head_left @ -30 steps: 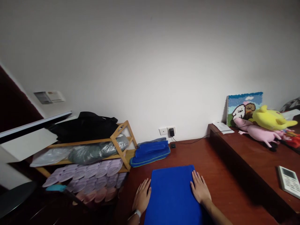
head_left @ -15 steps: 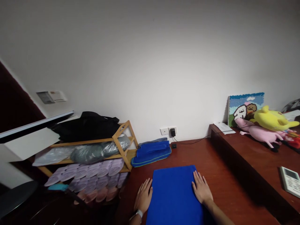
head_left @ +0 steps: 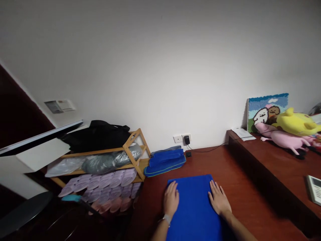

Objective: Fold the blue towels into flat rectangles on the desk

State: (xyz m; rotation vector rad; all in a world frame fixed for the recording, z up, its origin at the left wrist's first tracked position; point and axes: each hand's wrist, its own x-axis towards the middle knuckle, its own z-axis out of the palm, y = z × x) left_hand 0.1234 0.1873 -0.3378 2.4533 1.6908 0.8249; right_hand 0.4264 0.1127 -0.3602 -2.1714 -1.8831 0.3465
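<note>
Blue cloth (head_left: 194, 204) lies beneath both hands; left hand (head_left: 171, 202) and right hand (head_left: 219, 201) flat, grip open.

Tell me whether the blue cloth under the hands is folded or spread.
Folded: the blue cloth lies as a neat, flat rectangle with straight edges.

A dark red wooden worktop (head_left: 238, 187) carries a flat blue cloth (head_left: 193, 201) at its near edge, a stack of folded blue towels (head_left: 165, 161) by the wall and a small black adapter (head_left: 188, 154) beside them.
</note>
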